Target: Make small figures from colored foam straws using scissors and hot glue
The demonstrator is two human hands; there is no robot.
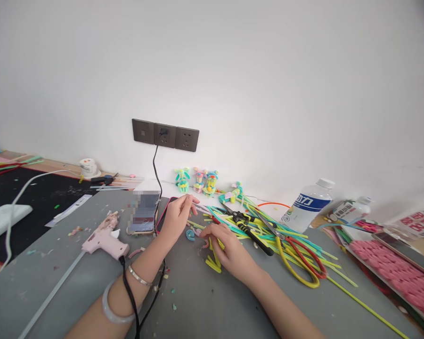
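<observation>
My left hand is raised over the middle of the grey table, its fingers bent and drawn together; whatever they hold, if anything, is too small to make out. Lower and to the right, my right hand hovers close to the tabletop with thumb and curled fingers apart. Near its fingertips lie a curled blue pipe cleaner piece and a curved pink piece. Folded yellow pipe cleaner pieces rest beneath this hand. Behind my hands, small pipe cleaner figures stand against the wall.
A pink glue gun lies left, its black cable crossing my left forearm. Phone behind. To the right are pliers, yellow-and-red-handled scissors, loose pipe cleaners, a white bottle and a pink braided item.
</observation>
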